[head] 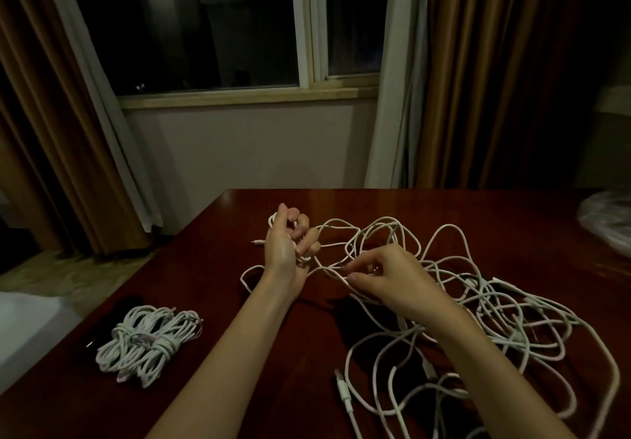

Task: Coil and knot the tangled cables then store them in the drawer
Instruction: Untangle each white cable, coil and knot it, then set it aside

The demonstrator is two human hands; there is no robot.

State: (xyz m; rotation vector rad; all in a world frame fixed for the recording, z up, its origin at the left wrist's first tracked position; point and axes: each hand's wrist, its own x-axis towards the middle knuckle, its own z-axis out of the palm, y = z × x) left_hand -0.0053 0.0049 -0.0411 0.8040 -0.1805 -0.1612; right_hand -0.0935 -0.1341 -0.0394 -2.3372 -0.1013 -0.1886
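Dark red wood table (211, 288) is our landmark, everything sits on it. Biggest item: tangled cables (478, 305), white, sprawled over the table's right half, loops crossing each other. Next, knotted bundles (150, 343) near the table's left edge, already coiled and tied. A crumpled clear bag (607, 220) sits at the table's far right edge. No drawer visible.

Our left hand (286, 247), raised above the table's middle, has fingers curled round a small started coil. Our right hand (392, 278), just right of it, pinches the strand leading off the coil. A plug (257, 242) sticks out beside our left hand.

Risk, we judge: pulling the strand tightens crossings in the pile, or the coil slips off.
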